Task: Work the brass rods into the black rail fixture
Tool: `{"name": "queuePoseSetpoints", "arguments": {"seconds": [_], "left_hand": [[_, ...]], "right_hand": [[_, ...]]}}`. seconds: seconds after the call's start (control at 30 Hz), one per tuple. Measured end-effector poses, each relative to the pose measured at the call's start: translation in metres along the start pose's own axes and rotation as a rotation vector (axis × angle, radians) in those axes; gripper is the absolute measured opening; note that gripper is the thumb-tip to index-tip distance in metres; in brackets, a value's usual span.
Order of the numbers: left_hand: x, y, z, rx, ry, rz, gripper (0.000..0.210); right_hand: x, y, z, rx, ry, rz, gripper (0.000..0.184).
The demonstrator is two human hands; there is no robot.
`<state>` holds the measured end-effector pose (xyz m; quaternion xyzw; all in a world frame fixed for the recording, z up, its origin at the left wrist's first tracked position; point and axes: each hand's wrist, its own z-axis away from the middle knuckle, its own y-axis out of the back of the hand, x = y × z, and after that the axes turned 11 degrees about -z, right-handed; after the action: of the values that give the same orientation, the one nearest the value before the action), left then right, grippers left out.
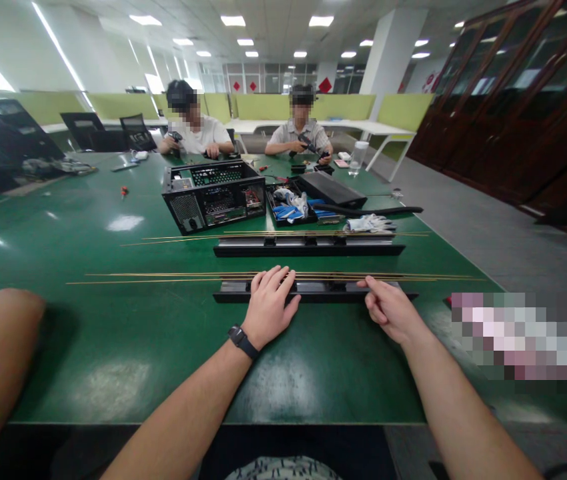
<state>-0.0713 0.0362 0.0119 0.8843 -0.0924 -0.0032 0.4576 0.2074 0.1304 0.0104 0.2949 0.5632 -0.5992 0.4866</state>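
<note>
My left hand [271,303], with a dark watch on the wrist, lies over the near black rail [313,297] with its fingers spread across thin brass-coloured rods [163,275]. These long rods run along the rail and stick out past both its ends. Farther right, my right hand [391,310] is at the same rail, index finger stretched along the rods and the other fingers curled in. Whether a rod is pinched there cannot be made out. Behind it lies a second black rail [308,251], parallel, with more thin rods [163,238] on top.
An open black computer case [216,200] stands beyond the rails. Right of it are a tray with blue-and-white gloves [291,205], a dark flat panel [331,189] and white gloves [371,223]. Two people sit opposite; another person's arm [6,360] rests at left.
</note>
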Motion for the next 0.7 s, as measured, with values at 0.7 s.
{"name": "queuePoseSetpoints", "arguments": {"seconds": [0.7], "left_hand": [[-0.0007, 0.0006, 0.0001, -0.003, 0.002, 0.009, 0.049]], "right_hand": [[-0.0077, 0.0075, -0.0012, 0.180, 0.107, -0.088, 0.030]]}}
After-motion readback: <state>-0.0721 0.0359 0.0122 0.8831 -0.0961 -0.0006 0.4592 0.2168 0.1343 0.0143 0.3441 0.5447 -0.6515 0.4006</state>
